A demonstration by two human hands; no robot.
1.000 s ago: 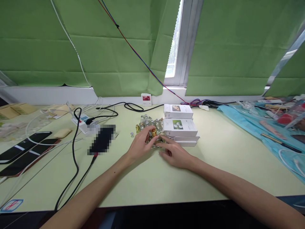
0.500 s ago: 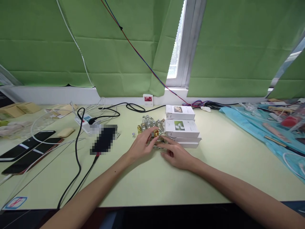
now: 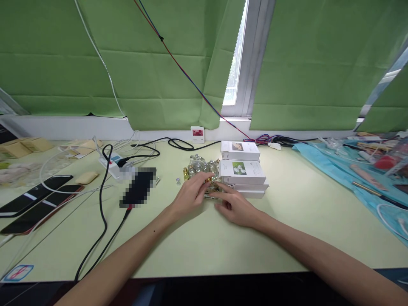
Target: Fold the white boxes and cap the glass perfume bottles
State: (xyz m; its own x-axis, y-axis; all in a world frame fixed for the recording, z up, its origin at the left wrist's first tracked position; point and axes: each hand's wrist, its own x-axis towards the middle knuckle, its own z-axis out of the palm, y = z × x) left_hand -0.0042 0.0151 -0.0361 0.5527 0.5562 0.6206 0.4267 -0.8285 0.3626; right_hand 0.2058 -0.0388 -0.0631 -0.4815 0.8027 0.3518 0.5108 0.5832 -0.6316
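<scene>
Two hands are working: left hand (image 3: 192, 190) is pinching a gold piece (image 3: 208, 180), best held level; right hand (image 3: 237, 206) is pointing left toward bottles (image 3: 197, 167), grip unclear.

The left hand (image 3: 190, 191) covered most of the gold-coloured piece (image 3: 208, 180) between its thumb and fingers, and hid the near part of the glassy cluster (image 3: 198, 162), whose separate pieces were too small to tell apart. What the right hand (image 3: 236, 207) touched with its fingertips could not be made out for certain. The small print on the white boxes (image 3: 255, 168) was unreadable. Blocky pixels masked the dark device (image 3: 137, 187). The left edge cut off the two phones (image 3: 27, 214), the right edge the blue sheet (image 3: 342, 176), and the lower edge both forearms (image 3: 140, 240).
</scene>
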